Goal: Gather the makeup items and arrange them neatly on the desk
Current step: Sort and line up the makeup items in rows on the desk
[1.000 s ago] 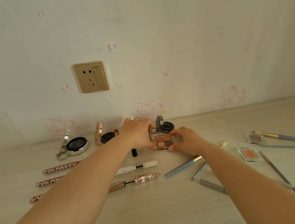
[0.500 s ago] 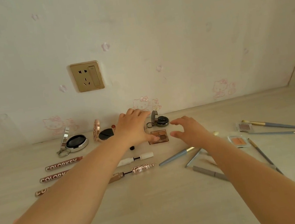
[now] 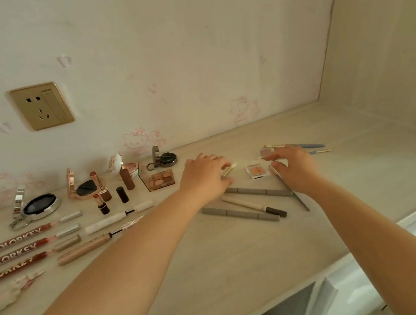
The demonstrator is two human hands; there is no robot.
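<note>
Both arms reach out over the pale bench. The landmark here is the small square palette, which lies open near the wall.

The left hand is just to the right of the palette. Its fingers are curled loosely and lie over a little brush with a pale tip. It is not clear if they grip it. The right hand is farther right of the palette. Its fingers are spread wide, palm down, and hold nothing. One fingertip is close to a small clear blush pan, which sits between the two hands.

In front of the hands, to the right of the palette, lie three grey and tan pencils, crossed in a loose heap. A thin brush handle runs under the right hand. Two blue brushes lie far right of the palette, near the wall.

Left of the palette stand lipsticks and an open round compact. Farther left is a black cushion case. In front of those, three tubes marked COLORKEY lie side by side, with two mascara wands next to them.

A gold wall socket is on the wall above the palette, to its left.
</note>
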